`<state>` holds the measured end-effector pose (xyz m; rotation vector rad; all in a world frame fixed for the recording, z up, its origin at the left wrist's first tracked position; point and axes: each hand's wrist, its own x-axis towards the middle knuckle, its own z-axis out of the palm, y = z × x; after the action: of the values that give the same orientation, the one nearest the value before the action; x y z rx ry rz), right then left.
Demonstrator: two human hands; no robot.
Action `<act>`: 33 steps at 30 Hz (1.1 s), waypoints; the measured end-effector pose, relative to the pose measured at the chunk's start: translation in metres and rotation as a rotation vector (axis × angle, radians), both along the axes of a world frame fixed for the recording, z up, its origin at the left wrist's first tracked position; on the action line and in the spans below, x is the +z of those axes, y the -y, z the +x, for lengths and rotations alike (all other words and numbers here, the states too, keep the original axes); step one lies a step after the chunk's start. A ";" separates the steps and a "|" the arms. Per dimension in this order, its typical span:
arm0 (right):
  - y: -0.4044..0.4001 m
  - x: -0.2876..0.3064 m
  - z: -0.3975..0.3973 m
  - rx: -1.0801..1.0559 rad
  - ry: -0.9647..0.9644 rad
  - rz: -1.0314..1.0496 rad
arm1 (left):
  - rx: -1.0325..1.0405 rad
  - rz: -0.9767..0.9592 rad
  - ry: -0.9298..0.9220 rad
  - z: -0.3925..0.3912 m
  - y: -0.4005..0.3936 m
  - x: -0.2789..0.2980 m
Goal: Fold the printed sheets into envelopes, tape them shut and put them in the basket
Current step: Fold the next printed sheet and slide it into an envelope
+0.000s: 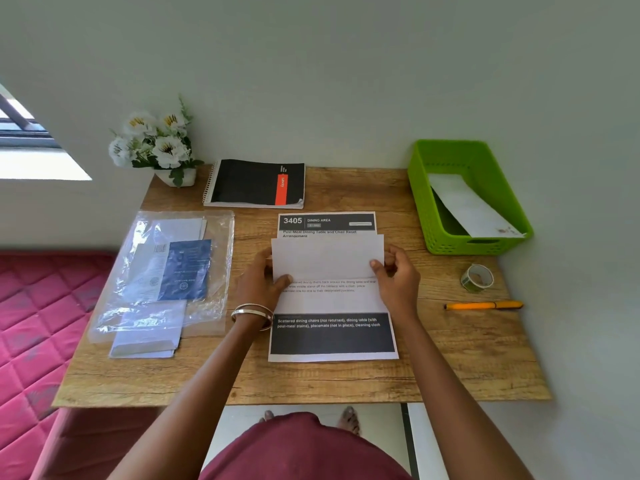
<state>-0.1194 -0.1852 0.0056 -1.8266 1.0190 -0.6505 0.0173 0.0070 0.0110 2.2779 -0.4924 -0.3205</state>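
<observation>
A printed sheet (332, 336) with black bands lies flat in the middle of the wooden table (311, 379). Above it I hold a blank white folded paper (327, 256). My left hand (263, 284) pinches its left edge and my right hand (398, 275) pinches its right edge. A green basket (433, 216) stands at the back right with one white folded envelope (471, 207) inside. A roll of clear tape (477, 278) sits right of my right hand.
An orange pen (483, 305) lies near the right edge. A clear plastic sleeve (162, 271) with papers covers the left of the table. A black notebook (256, 183) and a pot of white flowers (156, 147) stand at the back. A pink mattress (38, 323) lies to the left.
</observation>
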 end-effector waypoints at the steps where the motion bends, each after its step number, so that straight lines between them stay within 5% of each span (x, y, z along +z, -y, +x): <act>1: 0.001 -0.002 0.004 -0.011 -0.030 -0.010 | 0.015 -0.021 -0.017 0.001 0.001 -0.002; 6: 0.000 -0.003 0.017 -0.045 -0.289 -0.160 | -0.023 0.036 0.023 0.005 0.002 -0.009; 10: -0.016 0.005 0.028 -0.015 -0.524 -0.499 | -0.077 0.032 0.001 0.011 0.003 -0.015; 15: -0.038 0.001 0.056 0.616 -0.501 -0.616 | -0.155 0.108 0.006 0.018 0.004 -0.011; 18: -0.046 -0.008 0.066 0.811 -0.527 -0.653 | -0.225 0.255 0.084 0.020 0.005 -0.012; 33: 0.034 0.006 0.007 0.687 -0.939 -0.530 | -0.304 0.285 0.075 0.031 0.007 -0.015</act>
<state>-0.1125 -0.2191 0.0114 -2.8480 0.6842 0.4685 0.0481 -0.0002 -0.0044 2.4955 -0.8851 -0.4830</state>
